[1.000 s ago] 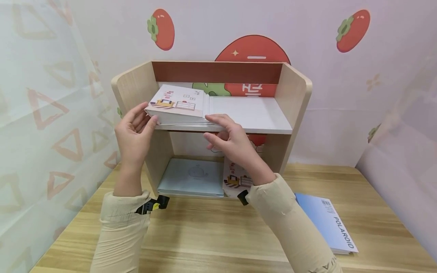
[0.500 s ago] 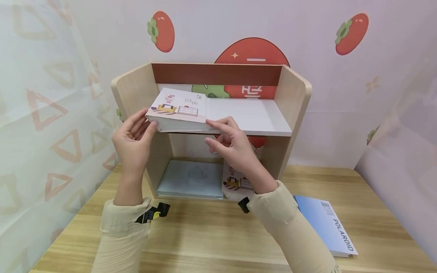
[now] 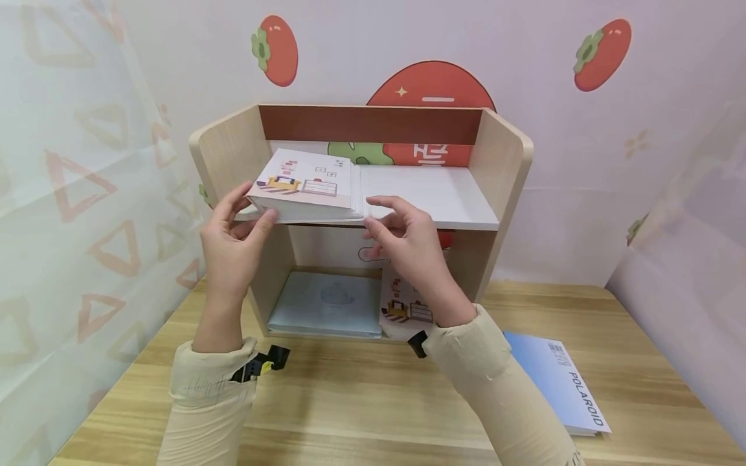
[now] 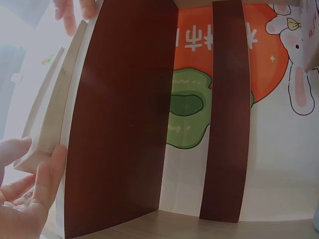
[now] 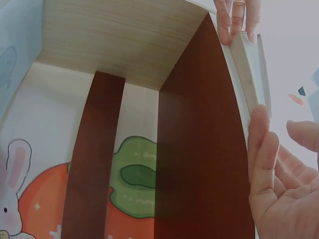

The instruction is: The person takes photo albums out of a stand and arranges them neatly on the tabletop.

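Note:
A thick white book (image 3: 305, 181) with a cartoon cover lies at the left of the upper shelf, on top of other thin white book edges. My left hand (image 3: 230, 252) holds its front left corner, thumb at the front edge and fingers along the left side. In the left wrist view, that corner of the book (image 4: 50, 119) sits between thumb and fingers. My right hand (image 3: 410, 243) is at the stack's front right corner, fingers loosely bent. The right wrist view shows its fingertips touching the stack's edge (image 5: 249, 74), with the thumb apart.
The wooden shelf unit (image 3: 507, 168) stands on a wood-grain table (image 3: 350, 401). Its lower level holds a pale blue book (image 3: 326, 304) and another cartoon-cover book (image 3: 405, 310). A blue POLAROID book (image 3: 553, 382) lies on the table at the right, partly behind the right sleeve.
The top book has shifted slightly right and toward the front. My right hand has moved a little right, away from the top book's corner. My left thumb has slid right along the front edge.

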`<state>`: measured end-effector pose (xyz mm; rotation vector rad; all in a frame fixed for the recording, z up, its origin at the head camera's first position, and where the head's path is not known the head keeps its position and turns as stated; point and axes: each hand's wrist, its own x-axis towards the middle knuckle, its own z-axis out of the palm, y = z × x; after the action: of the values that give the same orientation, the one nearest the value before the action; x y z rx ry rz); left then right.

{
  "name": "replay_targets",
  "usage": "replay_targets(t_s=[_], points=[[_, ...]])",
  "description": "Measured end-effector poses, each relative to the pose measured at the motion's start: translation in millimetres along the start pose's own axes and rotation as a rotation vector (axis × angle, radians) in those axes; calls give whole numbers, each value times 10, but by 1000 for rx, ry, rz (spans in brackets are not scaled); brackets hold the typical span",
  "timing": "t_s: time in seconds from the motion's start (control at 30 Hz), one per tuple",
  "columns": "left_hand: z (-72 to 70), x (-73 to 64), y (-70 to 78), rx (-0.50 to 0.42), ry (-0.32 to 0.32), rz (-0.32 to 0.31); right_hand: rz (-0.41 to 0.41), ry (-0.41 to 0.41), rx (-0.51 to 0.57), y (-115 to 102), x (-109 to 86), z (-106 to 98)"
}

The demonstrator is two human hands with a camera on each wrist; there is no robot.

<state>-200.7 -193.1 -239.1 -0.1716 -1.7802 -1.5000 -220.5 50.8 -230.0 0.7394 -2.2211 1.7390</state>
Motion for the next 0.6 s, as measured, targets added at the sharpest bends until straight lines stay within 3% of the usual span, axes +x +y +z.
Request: replay_targets(t_s=[0.27, 0.6], points=[[22, 21, -20, -27, -1, -4, 25, -70, 121, 23, 11, 6], [-30, 19, -32, -111, -41, 53, 26, -95, 185, 42, 31, 39]])
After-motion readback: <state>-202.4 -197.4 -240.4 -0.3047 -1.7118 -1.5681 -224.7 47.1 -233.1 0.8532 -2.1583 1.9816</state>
